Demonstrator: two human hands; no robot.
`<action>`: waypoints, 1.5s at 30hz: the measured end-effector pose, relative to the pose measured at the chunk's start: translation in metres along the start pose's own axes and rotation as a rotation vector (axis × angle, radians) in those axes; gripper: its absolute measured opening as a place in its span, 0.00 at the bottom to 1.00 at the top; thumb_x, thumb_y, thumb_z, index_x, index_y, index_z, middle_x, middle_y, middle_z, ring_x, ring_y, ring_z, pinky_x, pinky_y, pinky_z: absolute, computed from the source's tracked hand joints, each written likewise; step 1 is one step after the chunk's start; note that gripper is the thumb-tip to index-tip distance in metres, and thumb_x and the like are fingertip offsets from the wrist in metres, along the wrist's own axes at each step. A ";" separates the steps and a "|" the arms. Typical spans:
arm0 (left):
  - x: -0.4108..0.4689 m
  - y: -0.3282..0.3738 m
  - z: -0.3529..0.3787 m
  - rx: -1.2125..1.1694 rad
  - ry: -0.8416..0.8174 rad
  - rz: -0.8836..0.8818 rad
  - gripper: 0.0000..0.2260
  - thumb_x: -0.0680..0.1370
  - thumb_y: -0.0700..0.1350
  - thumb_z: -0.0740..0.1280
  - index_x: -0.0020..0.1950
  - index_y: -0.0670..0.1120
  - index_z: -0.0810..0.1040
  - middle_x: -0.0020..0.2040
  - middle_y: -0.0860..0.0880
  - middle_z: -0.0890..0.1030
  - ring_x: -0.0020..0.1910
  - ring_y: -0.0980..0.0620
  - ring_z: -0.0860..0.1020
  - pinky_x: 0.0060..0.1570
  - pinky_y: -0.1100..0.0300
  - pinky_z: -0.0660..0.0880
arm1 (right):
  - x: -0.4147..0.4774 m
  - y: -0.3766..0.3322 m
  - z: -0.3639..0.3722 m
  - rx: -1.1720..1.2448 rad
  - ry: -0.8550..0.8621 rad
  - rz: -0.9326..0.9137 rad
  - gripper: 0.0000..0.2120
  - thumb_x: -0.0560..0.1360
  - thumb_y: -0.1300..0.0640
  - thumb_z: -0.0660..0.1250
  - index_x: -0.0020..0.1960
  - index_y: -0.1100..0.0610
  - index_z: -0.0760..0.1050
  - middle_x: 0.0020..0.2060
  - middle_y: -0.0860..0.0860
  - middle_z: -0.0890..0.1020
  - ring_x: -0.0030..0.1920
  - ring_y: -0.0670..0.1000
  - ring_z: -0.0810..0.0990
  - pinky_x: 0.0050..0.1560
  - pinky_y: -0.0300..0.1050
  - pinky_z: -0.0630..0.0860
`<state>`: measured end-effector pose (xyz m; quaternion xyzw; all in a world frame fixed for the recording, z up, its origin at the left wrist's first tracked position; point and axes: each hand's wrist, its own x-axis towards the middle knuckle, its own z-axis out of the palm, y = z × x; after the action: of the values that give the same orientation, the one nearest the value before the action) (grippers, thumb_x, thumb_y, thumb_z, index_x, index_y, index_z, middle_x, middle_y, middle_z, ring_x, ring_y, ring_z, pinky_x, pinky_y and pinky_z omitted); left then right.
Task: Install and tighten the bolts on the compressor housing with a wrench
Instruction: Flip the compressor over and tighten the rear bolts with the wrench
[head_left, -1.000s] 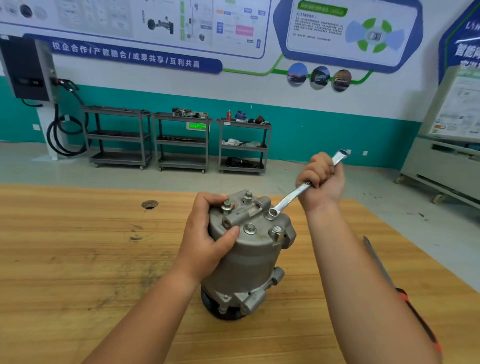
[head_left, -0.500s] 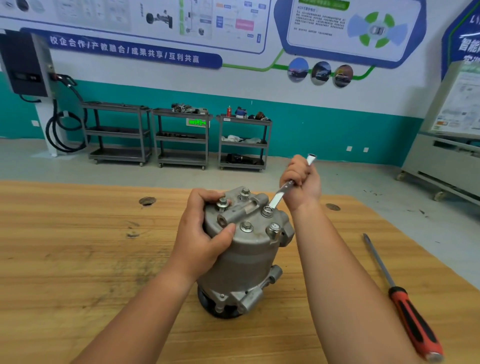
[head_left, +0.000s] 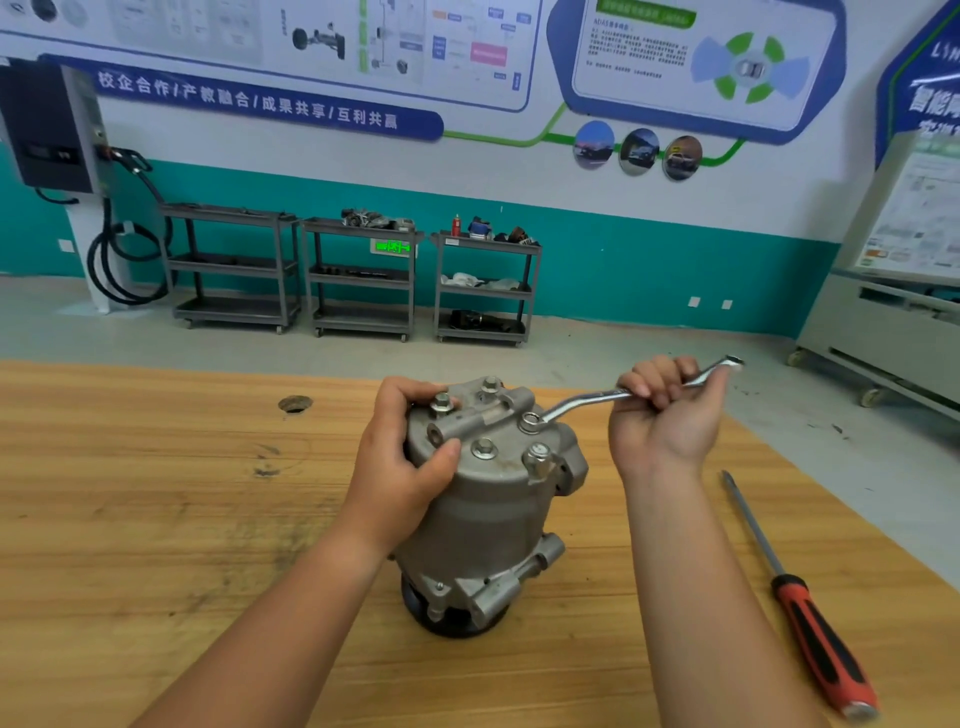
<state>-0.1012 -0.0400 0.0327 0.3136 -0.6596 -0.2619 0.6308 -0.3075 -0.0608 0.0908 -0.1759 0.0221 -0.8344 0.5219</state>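
Four hex bolt heads (head_left: 484, 448) show on the top face of the grey cast-metal compressor housing (head_left: 493, 519); a fifth sits under the wrench ring, so I cannot see its head.

Housing: stands on end on the wooden worktop (head_left: 130, 519), about midway between left and right edges, dark pulley end down.

Left hand (head_left: 400, 467): grips the housing's upper left side, thumb across the front wall, fingers curled over the top rim and touching the bolt nearest the left.

Right hand (head_left: 670, 415): clenched round the shank of the silver offset ring wrench (head_left: 582, 402). One ring end is seated on the bolt at the right side of the top face. The shank runs up and out toward the right edge, and the free end pokes out past my fist.

Long screwdriver with a red-and-black handle (head_left: 810, 639): lies flat near the right edge, apart from the housing, tip toward the far edge, handle toward the near right corner.

Small round hole (head_left: 294, 404): in the worktop near the far edge, left of the housing.
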 end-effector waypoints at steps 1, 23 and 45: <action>0.001 -0.001 -0.003 -0.009 -0.002 -0.019 0.19 0.64 0.55 0.64 0.53 0.54 0.69 0.53 0.49 0.77 0.50 0.61 0.77 0.49 0.70 0.73 | 0.002 0.001 0.004 -0.003 0.003 0.050 0.21 0.82 0.44 0.49 0.35 0.55 0.63 0.22 0.46 0.60 0.21 0.45 0.59 0.21 0.35 0.60; 0.010 0.011 -0.005 -0.147 0.196 -0.524 0.40 0.55 0.63 0.73 0.64 0.58 0.64 0.54 0.58 0.73 0.53 0.56 0.76 0.51 0.56 0.74 | 0.020 -0.031 0.049 0.121 0.081 0.178 0.19 0.80 0.49 0.55 0.32 0.56 0.64 0.21 0.47 0.61 0.18 0.44 0.59 0.16 0.35 0.58; 0.017 0.076 0.004 0.923 -0.499 -0.177 0.51 0.56 0.82 0.55 0.73 0.55 0.62 0.66 0.56 0.68 0.61 0.57 0.67 0.61 0.55 0.68 | 0.010 -0.014 0.057 0.086 0.023 0.275 0.20 0.80 0.48 0.53 0.33 0.56 0.64 0.20 0.47 0.61 0.17 0.44 0.59 0.15 0.34 0.57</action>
<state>-0.1118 -0.0021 0.1002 0.5411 -0.8074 -0.0631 0.2265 -0.3056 -0.0549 0.1497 -0.1390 0.0162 -0.7570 0.6382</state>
